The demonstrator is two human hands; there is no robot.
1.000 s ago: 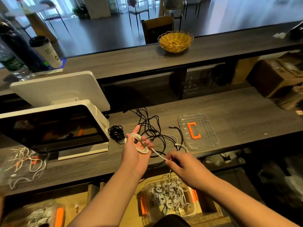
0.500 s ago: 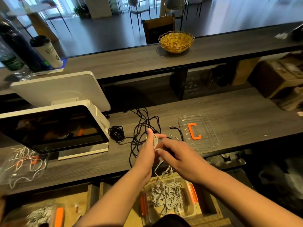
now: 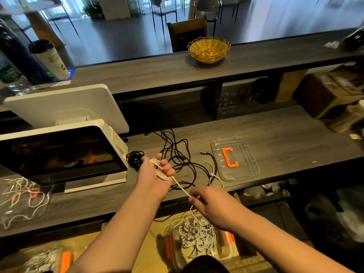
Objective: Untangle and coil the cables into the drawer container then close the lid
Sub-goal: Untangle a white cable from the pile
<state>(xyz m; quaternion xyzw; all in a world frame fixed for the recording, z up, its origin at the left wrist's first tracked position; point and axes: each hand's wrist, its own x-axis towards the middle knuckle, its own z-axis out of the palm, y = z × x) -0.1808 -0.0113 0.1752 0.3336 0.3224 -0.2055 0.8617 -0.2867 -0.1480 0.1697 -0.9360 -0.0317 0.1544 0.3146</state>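
A white cable (image 3: 180, 187) is looped several times around my left hand (image 3: 155, 176), whose fingers curl over the loops above the lower counter. The cable runs taut down to my right hand (image 3: 206, 201), which pinches it near the counter's front edge. Tangled black cables (image 3: 175, 154) lie on the counter behind my hands. A clear lid with an orange clip (image 3: 234, 158) lies flat to the right. Below the counter, the clear drawer container (image 3: 228, 251) with orange latches holds several coiled white cables.
A white point-of-sale screen (image 3: 59, 152) stands at the left. A clear container of white cables (image 3: 21, 196) sits at the far left edge. Another container (image 3: 45, 261) lies in the drawer at the bottom left. A yellow basket (image 3: 208, 49) and a paper cup (image 3: 51, 58) stand on the upper shelf.
My hands were pressed together half a second ago; the right hand has now drawn back towards me and to the right, pulling the white cable taut from the loops on my left hand.
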